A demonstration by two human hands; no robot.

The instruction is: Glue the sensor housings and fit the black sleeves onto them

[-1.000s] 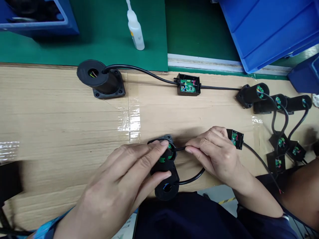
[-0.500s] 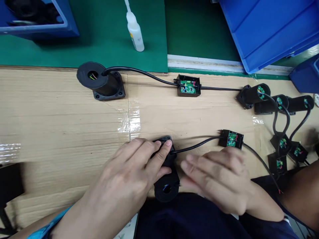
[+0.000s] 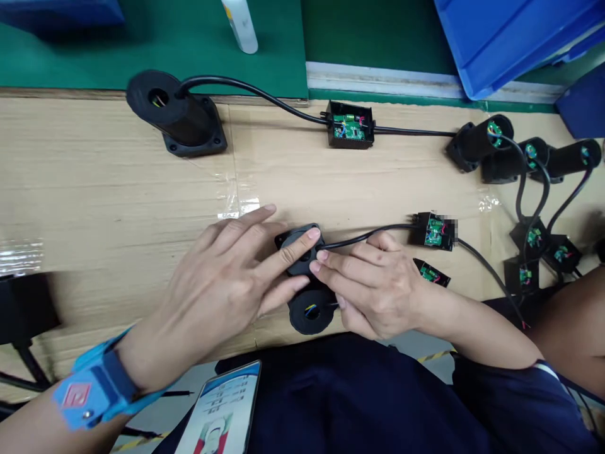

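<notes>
Apparently seating a round black cap (image 3: 297, 266), the left hand (image 3: 222, 274) lies spread, index finger on top; the right hand (image 3: 378, 284) bunches its fingertips at the edge, grip unclear. Another capped cylinder (image 3: 307, 323) sits just beside. Even pressure seems called for next, sparing the cable (image 3: 350, 240) running across the table (image 3: 155, 214) to an open circuit box (image 3: 432, 231).
</notes>
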